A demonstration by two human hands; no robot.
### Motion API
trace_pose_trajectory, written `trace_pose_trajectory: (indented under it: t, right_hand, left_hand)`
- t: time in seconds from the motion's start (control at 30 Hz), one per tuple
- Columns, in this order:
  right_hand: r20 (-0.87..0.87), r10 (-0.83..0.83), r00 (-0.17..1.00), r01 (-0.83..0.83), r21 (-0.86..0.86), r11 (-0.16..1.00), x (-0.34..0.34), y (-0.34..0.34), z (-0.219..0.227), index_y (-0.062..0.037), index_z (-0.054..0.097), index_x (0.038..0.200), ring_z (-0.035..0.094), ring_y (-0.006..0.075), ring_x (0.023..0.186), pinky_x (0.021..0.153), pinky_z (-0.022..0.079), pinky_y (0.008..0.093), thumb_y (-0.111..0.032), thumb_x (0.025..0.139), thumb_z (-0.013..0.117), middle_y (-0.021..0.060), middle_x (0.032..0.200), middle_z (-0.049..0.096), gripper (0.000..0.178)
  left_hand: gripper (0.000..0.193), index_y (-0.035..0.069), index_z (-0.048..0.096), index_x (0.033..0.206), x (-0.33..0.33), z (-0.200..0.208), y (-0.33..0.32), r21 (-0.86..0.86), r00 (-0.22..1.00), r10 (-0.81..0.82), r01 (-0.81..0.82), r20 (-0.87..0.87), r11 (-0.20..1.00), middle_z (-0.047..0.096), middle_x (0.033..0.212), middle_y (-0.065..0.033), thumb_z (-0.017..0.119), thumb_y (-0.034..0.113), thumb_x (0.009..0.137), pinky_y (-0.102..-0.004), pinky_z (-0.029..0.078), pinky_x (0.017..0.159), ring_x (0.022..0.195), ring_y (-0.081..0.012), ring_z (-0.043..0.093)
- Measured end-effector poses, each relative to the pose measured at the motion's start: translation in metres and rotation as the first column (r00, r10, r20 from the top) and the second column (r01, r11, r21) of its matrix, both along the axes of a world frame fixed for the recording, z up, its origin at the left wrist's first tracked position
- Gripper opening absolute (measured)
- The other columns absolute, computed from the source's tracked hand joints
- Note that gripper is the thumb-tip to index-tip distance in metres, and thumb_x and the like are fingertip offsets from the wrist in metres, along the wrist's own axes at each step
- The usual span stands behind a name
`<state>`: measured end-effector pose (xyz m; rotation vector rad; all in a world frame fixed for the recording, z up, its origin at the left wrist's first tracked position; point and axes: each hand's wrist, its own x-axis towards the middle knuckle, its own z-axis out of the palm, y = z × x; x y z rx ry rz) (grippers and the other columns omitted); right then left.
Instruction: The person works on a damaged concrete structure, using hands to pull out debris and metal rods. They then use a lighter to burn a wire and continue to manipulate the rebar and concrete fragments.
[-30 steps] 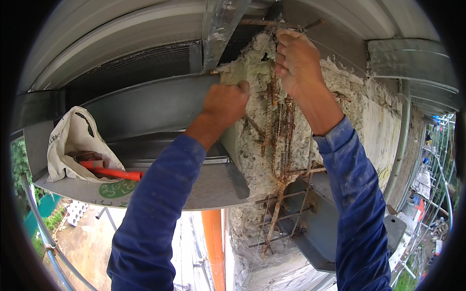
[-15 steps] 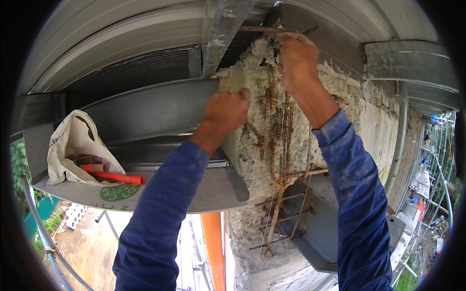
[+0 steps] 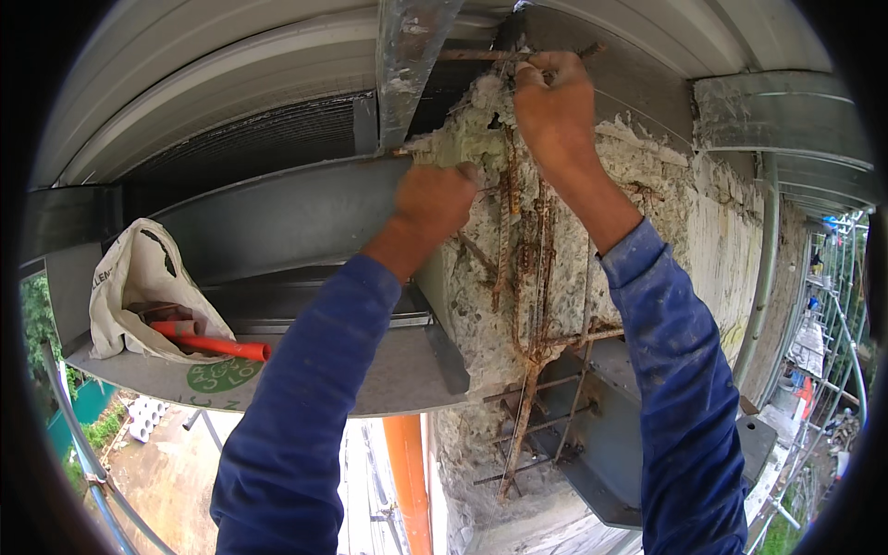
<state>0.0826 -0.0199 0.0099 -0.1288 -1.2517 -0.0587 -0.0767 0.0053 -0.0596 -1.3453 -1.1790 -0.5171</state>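
Note:
My right hand (image 3: 558, 111) is raised to a rusty horizontal rebar (image 3: 476, 55) at the top of a broken concrete column (image 3: 666, 203). Its fingers are pinched together at a thin pale line, string or wire, just under the bar. Lower and to the left, my left hand (image 3: 435, 199) is closed in a fist beside the column's left edge, thumb on top. What it grips, if anything, is too fine to make out. Between and below the hands, rusty vertical rebars (image 3: 544, 268) lie exposed in the chipped concrete.
A white sack (image 3: 139, 268) and an orange-red tube (image 3: 222, 346) lie on a board ledge (image 3: 370, 393) at left. A galvanized beam (image 3: 412, 69) hangs overhead. Bare rebars and a steel bracket (image 3: 601, 462) jut out below right. Scaffolding (image 3: 837, 351) stands far right.
My right hand has shifted slightly left and turned at the wrist, its fingers closer to the horizontal rebar. My left hand stays closed in almost the same place.

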Motion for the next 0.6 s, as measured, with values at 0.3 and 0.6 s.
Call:
trace_pose_trajectory:
  t: [0.3,0.6]
  right_hand:
    - [0.234,-0.294,0.927,0.276,0.107,0.955,0.012,-0.009,0.013,-0.0011,0.065,0.119,0.066,0.0402,0.103,0.092,0.052,0.0446,-0.011,0.093,0.052,0.0238,0.110,0.069,0.030]
    - [0.273,-0.491,0.827,0.450,0.201,0.870,0.015,-0.008,0.015,-0.0029,0.064,0.122,0.065,0.0419,0.104,0.094,0.050,0.0447,-0.007,0.091,0.050,0.0261,0.111,0.068,0.034]
  left_hand:
    - [0.020,0.000,0.066,0.099,-0.020,0.049,0.000,-0.016,0.993,0.110,-0.109,0.045,0.994,0.073,0.083,-0.0167,0.065,0.006,0.081,-0.0418,0.059,0.066,0.078,-0.0305,0.074]
    - [0.015,0.002,0.070,0.098,0.003,0.076,0.020,-0.006,0.975,0.167,-0.167,0.146,0.986,0.075,0.092,-0.0149,0.063,0.009,0.087,-0.0398,0.061,0.069,0.087,-0.0288,0.075]
